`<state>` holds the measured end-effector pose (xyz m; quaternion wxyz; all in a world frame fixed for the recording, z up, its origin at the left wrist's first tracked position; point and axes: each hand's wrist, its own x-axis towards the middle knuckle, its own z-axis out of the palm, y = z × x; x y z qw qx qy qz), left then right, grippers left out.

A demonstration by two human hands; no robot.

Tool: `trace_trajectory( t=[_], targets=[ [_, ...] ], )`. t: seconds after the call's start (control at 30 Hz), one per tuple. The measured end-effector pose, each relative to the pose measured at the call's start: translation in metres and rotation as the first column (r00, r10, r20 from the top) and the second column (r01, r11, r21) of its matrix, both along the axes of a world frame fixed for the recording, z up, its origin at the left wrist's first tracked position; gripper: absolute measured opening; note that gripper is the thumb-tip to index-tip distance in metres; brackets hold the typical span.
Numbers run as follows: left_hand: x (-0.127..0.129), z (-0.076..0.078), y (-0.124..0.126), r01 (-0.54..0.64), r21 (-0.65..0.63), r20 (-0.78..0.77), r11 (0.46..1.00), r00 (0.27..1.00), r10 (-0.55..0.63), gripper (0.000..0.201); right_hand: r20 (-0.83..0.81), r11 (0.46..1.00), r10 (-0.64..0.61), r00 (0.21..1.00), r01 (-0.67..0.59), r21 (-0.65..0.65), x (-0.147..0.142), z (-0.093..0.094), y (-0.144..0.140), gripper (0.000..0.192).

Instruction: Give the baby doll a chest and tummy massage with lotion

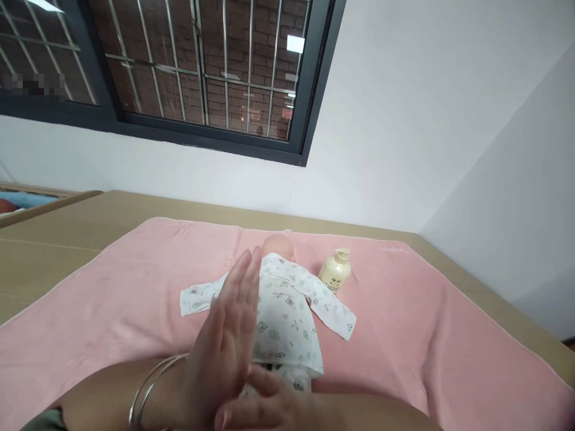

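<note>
Neither grip holds anything: left hand [227, 341] flat, right hand [265, 404] pressed against it, above the doll [285, 311] in white printed clothes.

Matt pink cloth towel [135, 311], glossy cream plastic bottle [335, 274], shiny metal bangles [148, 389].

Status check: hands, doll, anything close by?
Both hands empty, left hand flat against right hand, above the doll. Doll lies on pink towel. Pump bottle beside its head.
</note>
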<state>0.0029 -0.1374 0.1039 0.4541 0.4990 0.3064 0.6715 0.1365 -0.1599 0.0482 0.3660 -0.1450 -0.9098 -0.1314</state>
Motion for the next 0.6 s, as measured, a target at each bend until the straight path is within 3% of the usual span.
trace_trajectory(
  t=[0.03,0.07,0.1,0.17,0.27,0.37,0.5,0.6],
  targets=[
    [0.001,0.003,0.014,-0.011,-0.040,0.019,0.999,1.000,0.012,0.064,-0.032,0.996,0.087,0.996,-0.086,0.038,0.004,0.005,0.010,0.039],
    [0.002,0.003,0.029,-0.047,-0.099,0.024,0.994,0.998,0.050,0.063,-0.110,0.996,0.086,0.990,-0.083,0.035,0.008,0.010,0.022,0.045],
    [0.003,0.000,0.044,-0.102,-0.157,0.006,0.982,0.995,0.104,0.061,-0.199,1.000,0.030,0.980,-0.031,-0.003,0.010,0.013,0.036,0.051],
    [0.004,-0.013,0.072,-0.214,-0.172,-0.099,0.962,0.975,0.199,0.054,-0.290,0.967,-0.226,0.930,0.178,-0.184,0.011,0.014,0.065,0.055],
    [0.004,-0.041,0.101,-0.317,-0.071,-0.286,0.946,0.915,0.285,0.049,-0.155,0.858,-0.436,0.886,0.358,-0.370,0.011,0.006,0.105,0.052],
    [0.003,-0.065,0.115,-0.275,-0.014,-0.388,0.961,0.888,0.249,0.047,0.017,0.809,-0.415,0.910,0.377,-0.451,0.014,-0.001,0.125,0.051],
    [0.002,-0.081,0.118,-0.242,-0.020,-0.427,0.970,0.880,0.211,0.047,0.187,0.773,-0.358,0.915,0.402,-0.491,0.020,0.004,0.129,0.047],
    [0.001,-0.084,0.116,-0.247,-0.022,-0.445,0.969,0.870,0.212,0.046,0.280,0.656,-0.458,0.844,0.533,-0.534,0.020,0.011,0.124,0.056]
  ],
)
